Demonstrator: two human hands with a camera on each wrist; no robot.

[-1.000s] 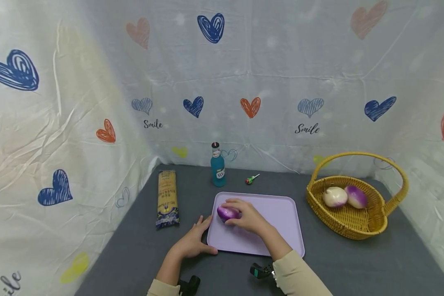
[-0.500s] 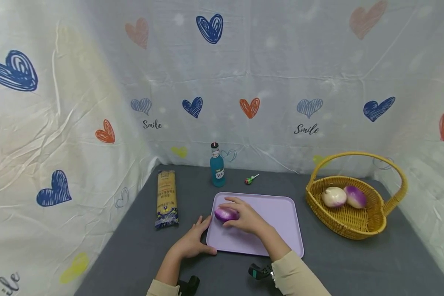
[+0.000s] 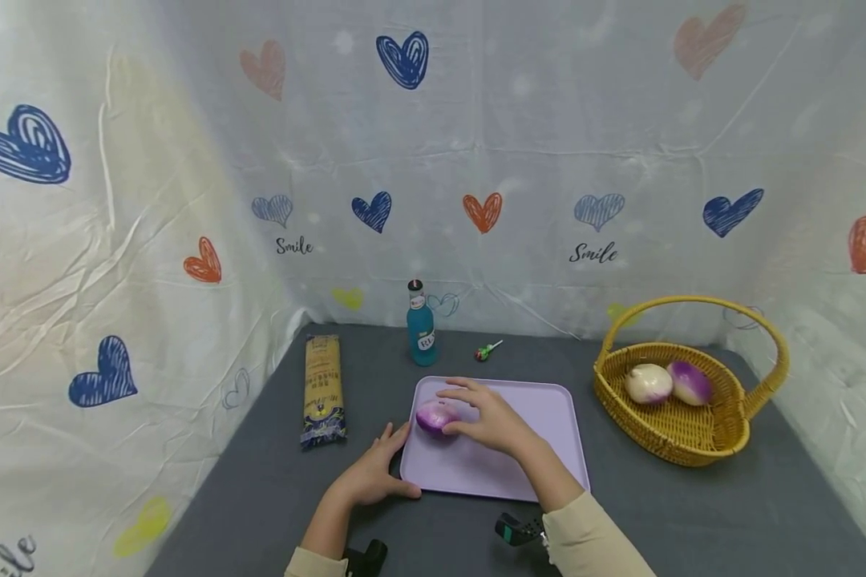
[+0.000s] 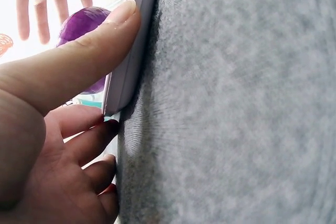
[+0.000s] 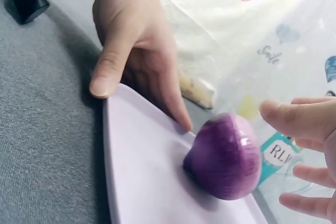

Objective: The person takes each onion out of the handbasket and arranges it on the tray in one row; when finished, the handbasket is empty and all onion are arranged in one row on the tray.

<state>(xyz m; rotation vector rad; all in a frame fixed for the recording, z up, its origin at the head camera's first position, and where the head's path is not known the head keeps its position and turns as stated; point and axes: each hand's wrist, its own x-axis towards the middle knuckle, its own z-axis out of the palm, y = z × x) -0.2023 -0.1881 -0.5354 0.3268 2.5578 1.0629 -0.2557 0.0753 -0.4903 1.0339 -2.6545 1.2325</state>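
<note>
Purple onion (image 3: pixel 433 417) rests on the tray (image 3: pixel 544 413), right hand (image 3: pixel 489 418) released beside it; left hand (image 3: pixel 375 473), fingers spread, touches the tray; basket (image 3: pixel 637 429) still holds two onions (image 3: pixel 648 385).

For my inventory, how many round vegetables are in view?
3: a purple one on the tray, plus a mostly white one and a purple-and-white one in the basket. None looks hidden.
</note>
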